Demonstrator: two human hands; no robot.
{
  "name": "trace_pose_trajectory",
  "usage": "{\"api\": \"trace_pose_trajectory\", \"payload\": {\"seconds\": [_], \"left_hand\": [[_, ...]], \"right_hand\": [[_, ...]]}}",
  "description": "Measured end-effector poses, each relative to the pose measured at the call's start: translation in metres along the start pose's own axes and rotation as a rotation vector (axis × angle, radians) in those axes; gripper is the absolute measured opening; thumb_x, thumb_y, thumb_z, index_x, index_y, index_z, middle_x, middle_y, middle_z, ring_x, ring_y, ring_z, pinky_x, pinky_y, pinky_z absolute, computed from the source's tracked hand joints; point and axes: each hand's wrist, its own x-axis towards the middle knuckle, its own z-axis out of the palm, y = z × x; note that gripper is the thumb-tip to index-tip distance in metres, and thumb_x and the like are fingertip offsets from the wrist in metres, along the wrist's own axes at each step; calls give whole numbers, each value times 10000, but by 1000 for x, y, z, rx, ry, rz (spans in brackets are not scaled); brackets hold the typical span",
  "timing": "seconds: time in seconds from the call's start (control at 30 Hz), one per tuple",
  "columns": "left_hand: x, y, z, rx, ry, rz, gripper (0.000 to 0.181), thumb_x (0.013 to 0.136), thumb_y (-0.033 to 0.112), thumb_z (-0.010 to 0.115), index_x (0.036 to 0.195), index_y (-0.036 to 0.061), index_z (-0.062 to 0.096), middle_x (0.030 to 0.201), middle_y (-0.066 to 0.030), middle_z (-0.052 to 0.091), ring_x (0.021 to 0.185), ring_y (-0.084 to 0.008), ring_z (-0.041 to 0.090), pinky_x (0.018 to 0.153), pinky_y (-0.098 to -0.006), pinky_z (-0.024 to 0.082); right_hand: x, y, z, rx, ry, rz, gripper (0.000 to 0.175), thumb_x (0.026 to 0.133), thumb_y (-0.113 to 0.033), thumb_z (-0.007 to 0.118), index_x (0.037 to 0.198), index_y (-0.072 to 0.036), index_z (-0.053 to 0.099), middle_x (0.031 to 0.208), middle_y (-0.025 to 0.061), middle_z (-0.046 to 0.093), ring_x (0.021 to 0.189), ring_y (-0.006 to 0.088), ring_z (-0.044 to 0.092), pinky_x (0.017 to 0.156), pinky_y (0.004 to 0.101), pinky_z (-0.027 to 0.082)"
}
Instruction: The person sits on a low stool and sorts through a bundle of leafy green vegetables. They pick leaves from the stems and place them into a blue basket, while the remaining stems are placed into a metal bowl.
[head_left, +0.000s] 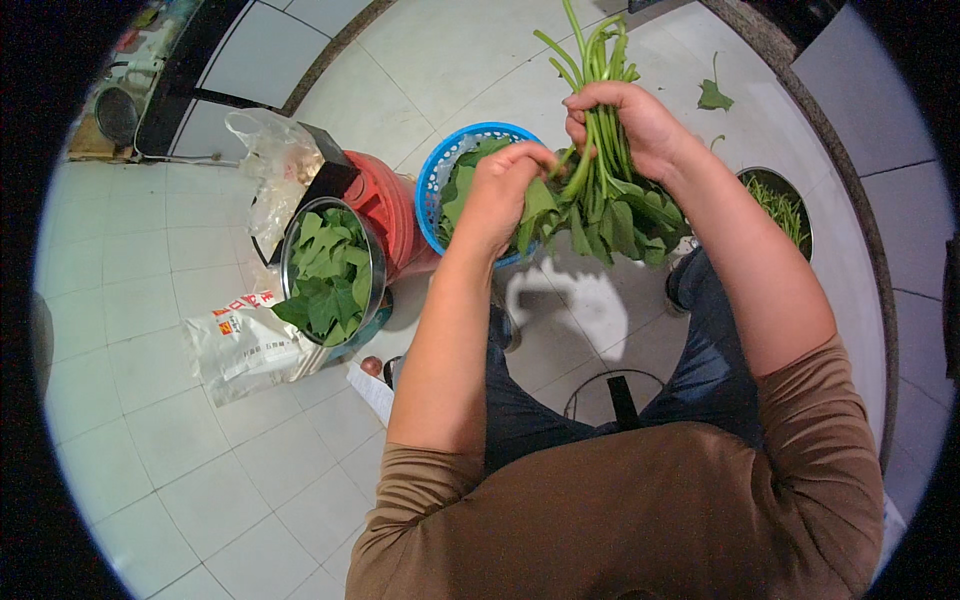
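Observation:
My right hand (634, 124) is closed around a bunch of leafy greens (609, 142). Its long green stems point up past the fist, and the broad leaves hang below. To its left, my left hand (510, 184) has thumb and fingers pinched on a leaf stem (564, 166) at the side of the bunch. A blue plastic basket (429, 184) stands beneath and beyond my left hand. Green leaves (459, 191) lie inside it, partly hidden by that hand and forearm.
At left, a metal bowl (379, 262) holds leaves beside a red plastic bucket (386, 214). Clear plastic bags (259, 161) and a white printed packet (251, 349) lie nearby. A metal bowl of cut green stems (776, 206) sits right. One loose leaf (714, 96) rests on the floor.

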Motion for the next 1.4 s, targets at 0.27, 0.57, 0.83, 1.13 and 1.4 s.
{"api": "trace_pose_trajectory", "payload": {"seconds": [0.27, 0.57, 0.83, 1.13, 1.4], "left_hand": [[-13, 26, 2, -79, -20, -91, 148, 787, 77, 550, 890, -13, 609, 693, -14, 528, 615, -99, 490, 579, -220, 416], [-13, 8, 50, 510, 215, 141, 256, 773, 161, 679, 916, -47, 634, 828, -34, 618, 765, -91, 539, 706, -228, 438], [-8, 9, 31, 233, 41, -26, 202, 808, 143, 637, 923, -22, 618, 826, -6, 603, 703, -68, 530, 640, -194, 429], [-4, 8, 15, 31, 43, -168, 154, 831, 75, 495, 887, -4, 615, 774, -29, 603, 687, -104, 568, 642, -231, 467], [-7, 12, -10, -586, 201, -108, 276, 858, 28, 414, 1102, -21, 533, 989, -124, 602, 894, -221, 600, 791, -326, 500]], "right_hand": [[8, -22, -36, 223, -3, -226, 158, 767, -185, 528, 663, -83, 468, 650, 72, 539, 565, 191, 472, 593, 307, 427], [0, -8, 1, 246, 13, -259, 206, 800, -183, 488, 644, -63, 426, 627, 85, 472, 615, 194, 413, 635, 306, 374], [2, -5, -6, 90, 9, -252, 194, 772, -207, 533, 643, -75, 475, 600, 66, 536, 543, 161, 496, 551, 285, 433], [0, -3, 3, 59, -2, -262, 190, 779, -191, 535, 646, -73, 471, 562, 52, 509, 509, 148, 455, 543, 266, 390], [-20, -33, -4, -208, 141, -275, 245, 805, -203, 548, 898, 19, 590, 734, 70, 604, 690, 149, 572, 699, 266, 459]]}}
